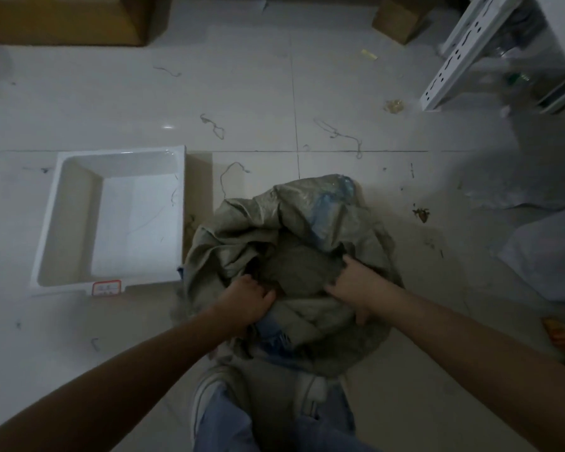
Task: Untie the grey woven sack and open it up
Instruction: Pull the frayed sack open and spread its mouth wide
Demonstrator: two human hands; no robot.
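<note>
The grey woven sack [291,252] is seen standing on the tiled floor [258,93], just in front of the person's shoes, with a white plastic bin [75,203] just beside it on the left. The mouth is gripped on both sides: the left hand [247,300] is closed in a fist on the near-left edge of the cloth, and the right hand [356,287] is pressed onto the near-right edge, its fingers [348,261] curled over the fabric. No tie can be made out at the neck, so the untying is judged done; loose bits of string [214,125] are scattered on the floor beyond. The opening is judged partly done: a dark hollow is shown between the hands, yet the far rim is slumped and folded inward. What is left, it seems, is for the rim to be spread wide. The cloth is coarse, dull and crumpled, with a faded blue print; the contents cannot be told.
</note>
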